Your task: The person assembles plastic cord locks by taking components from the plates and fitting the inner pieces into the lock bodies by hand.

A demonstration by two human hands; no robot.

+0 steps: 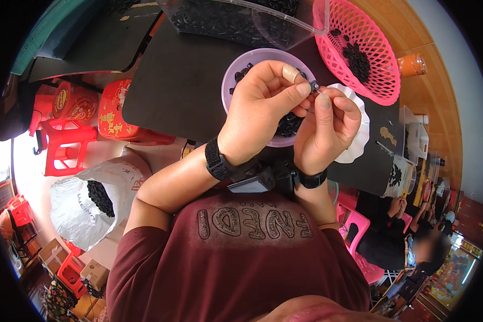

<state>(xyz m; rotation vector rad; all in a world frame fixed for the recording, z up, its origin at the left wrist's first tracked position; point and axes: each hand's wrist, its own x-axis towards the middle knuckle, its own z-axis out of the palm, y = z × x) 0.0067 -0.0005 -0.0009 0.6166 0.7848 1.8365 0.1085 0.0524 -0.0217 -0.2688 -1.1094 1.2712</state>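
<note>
Above a pale purple bowl (226,72) of small black parts, my two hands meet at their fingertips. My left hand (263,104), with a beige bandage on one finger, pinches a small black part (314,86) between thumb and fingers. The thumb and forefinger of my right hand (327,123) are closed right beside that part. Whatever they grip is too small to make out. A white dish with a wavy rim (358,137) lies partly behind my right hand. Black wrist bands sit on both wrists.
A clear bin (225,24) of black parts stands at the far side of the dark table (172,80). To its right is a pink basket (383,80) with more parts. A white sack (70,198) and red stools (64,145) are on the left. Another person (386,241) sits right.
</note>
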